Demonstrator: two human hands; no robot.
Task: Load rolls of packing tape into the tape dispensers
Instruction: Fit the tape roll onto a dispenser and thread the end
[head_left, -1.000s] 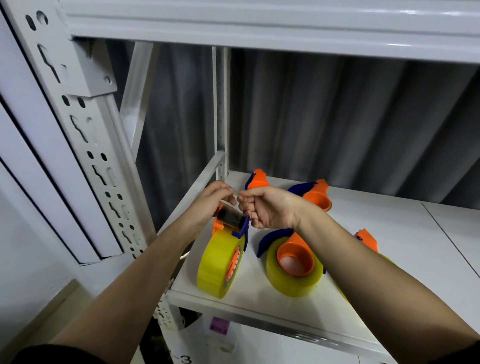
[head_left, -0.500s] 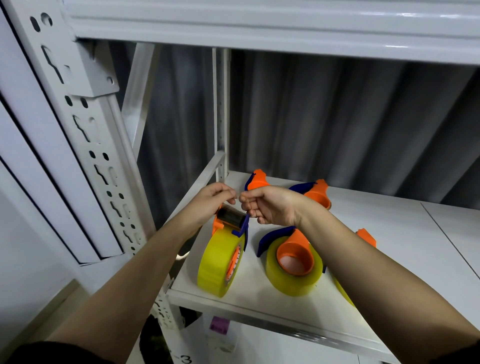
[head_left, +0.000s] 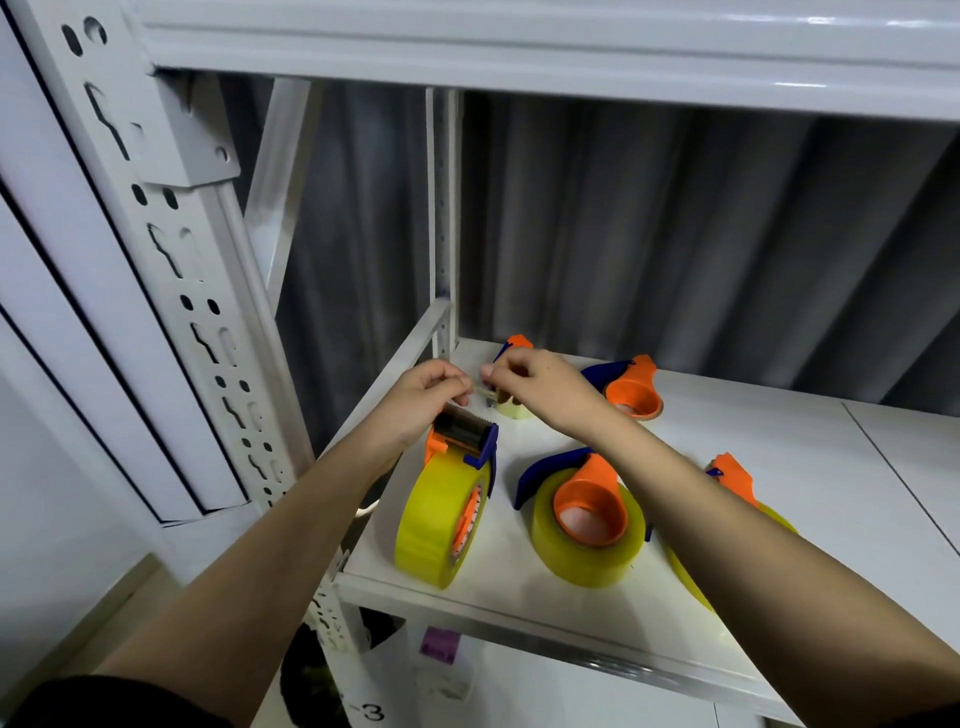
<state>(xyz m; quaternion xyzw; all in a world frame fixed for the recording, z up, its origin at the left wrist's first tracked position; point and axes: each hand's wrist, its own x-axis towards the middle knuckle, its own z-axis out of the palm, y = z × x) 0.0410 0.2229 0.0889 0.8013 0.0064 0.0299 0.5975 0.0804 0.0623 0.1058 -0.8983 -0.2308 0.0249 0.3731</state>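
A yellow tape roll (head_left: 434, 525) stands on edge on the white shelf (head_left: 519, 597), loaded in an orange and blue dispenser (head_left: 465, 436). Above the dispenser's cutter end, my left hand (head_left: 421, 400) and my right hand (head_left: 535, 384) each pinch one side of a clear tape strip (head_left: 480, 387) drawn from the roll. A second loaded dispenser (head_left: 587, 519) lies flat to the right. A third (head_left: 737, 483) is partly hidden behind my right forearm. Two more dispensers (head_left: 631, 389) lie at the back, one mostly hidden by my right hand.
A white perforated upright (head_left: 171, 249) stands at the left, and a thin rear post (head_left: 442, 218) rises at the shelf's back left corner. The upper shelf beam (head_left: 519, 47) hangs overhead. A grey curtain (head_left: 675, 234) closes the back. Bare shelf extends to the right.
Both hands have risen and moved back from the dispenser's cutter, pulling the clear tape strip farther out. The roll and the other dispensers have stayed in place.
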